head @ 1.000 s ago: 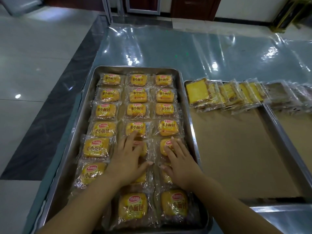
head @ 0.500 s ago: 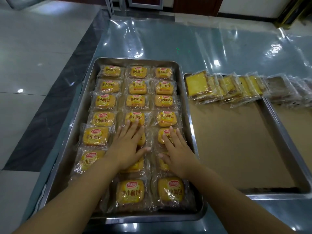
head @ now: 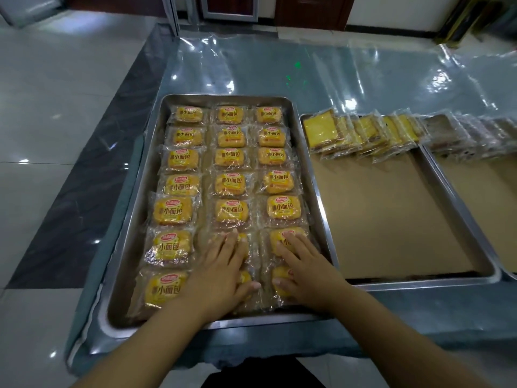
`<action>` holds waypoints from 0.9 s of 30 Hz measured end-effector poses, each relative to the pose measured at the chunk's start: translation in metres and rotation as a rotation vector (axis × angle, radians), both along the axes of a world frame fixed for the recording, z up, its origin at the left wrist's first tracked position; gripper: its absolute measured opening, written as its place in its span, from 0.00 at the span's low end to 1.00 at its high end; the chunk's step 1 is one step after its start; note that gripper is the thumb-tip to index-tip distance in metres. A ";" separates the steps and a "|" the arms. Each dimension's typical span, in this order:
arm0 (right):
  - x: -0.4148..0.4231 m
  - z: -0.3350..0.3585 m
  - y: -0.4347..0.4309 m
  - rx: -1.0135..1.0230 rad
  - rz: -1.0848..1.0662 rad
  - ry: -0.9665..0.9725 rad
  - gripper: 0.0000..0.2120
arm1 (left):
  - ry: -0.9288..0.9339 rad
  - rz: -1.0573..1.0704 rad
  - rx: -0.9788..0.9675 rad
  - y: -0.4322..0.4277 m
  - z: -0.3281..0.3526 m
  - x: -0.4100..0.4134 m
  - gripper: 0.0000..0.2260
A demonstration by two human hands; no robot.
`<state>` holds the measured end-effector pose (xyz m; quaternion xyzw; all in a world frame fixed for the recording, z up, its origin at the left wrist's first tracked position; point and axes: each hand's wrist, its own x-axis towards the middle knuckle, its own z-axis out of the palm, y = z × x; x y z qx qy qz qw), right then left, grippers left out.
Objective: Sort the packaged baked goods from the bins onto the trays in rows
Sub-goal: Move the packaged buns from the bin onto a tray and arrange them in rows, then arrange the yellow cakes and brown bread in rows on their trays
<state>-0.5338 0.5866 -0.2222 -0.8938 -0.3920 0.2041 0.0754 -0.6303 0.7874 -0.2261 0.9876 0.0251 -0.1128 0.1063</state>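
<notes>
1. Packaged small breads [head: 173, 210], each in a clear wrapper with a yellow printed label, fill the left steel tray [head: 135, 236] in three columns of seven rows.
2. The left hand [head: 221, 273] lies palm down on the two nearest packets of the middle column. Its fingers are straight and slightly spread, and its thumb points out to the right.
3. The right hand [head: 306, 271] lies just as flat on the two nearest packets of the right column, fingers straight. Its thumb points toward the other thumb, near it but apart.
4. Just beside that tray stands the middle tray [head: 419, 282], lined with brown paper [head: 386, 214] that is mostly bare. Packaged yellow cake slices [head: 321, 131] overlap in one row along its far edge.
5. A third tray [head: 489, 197], cut off by the right edge of the view, has the same brown lining. Darker packaged slices [head: 453, 135] lie at its far end.
6. All the trays rest on a table covered by a crinkled clear plastic sheet [head: 279, 65] over a blue-grey cloth [head: 419, 317]. The sheet shows white glare patches and a small green glint.
7. The floor [head: 56, 107] is glossy pale tile, with a dark marbled band [head: 92, 177] running along the table's left side.
8. At the far end stand dark wooden doors [head: 307, 9], a metal-framed panel [head: 229, 9] and a white wall [head: 391, 9].
</notes>
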 end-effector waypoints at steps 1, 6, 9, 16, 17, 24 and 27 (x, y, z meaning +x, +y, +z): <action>-0.003 -0.001 0.002 -0.027 -0.007 0.004 0.36 | 0.004 -0.023 0.002 0.002 -0.001 -0.001 0.39; -0.010 0.001 0.005 -0.048 -0.047 0.047 0.34 | 0.041 -0.122 -0.041 0.008 -0.004 -0.001 0.36; -0.011 0.005 0.008 -0.054 -0.072 0.061 0.33 | 0.048 -0.129 -0.067 0.010 -0.004 -0.001 0.35; -0.012 0.037 0.008 0.287 -0.225 -0.091 0.23 | -0.137 -0.058 -0.221 0.019 0.022 0.000 0.28; -0.011 0.042 0.005 0.318 -0.243 -0.103 0.21 | -0.181 -0.050 -0.231 0.020 0.027 0.003 0.26; 0.015 0.073 -0.029 0.464 -0.360 -0.114 0.08 | -0.331 0.024 -0.390 0.007 0.056 0.035 0.15; 0.039 0.073 -0.052 0.456 -0.367 -0.122 0.08 | -0.330 0.026 -0.414 -0.009 0.061 0.058 0.11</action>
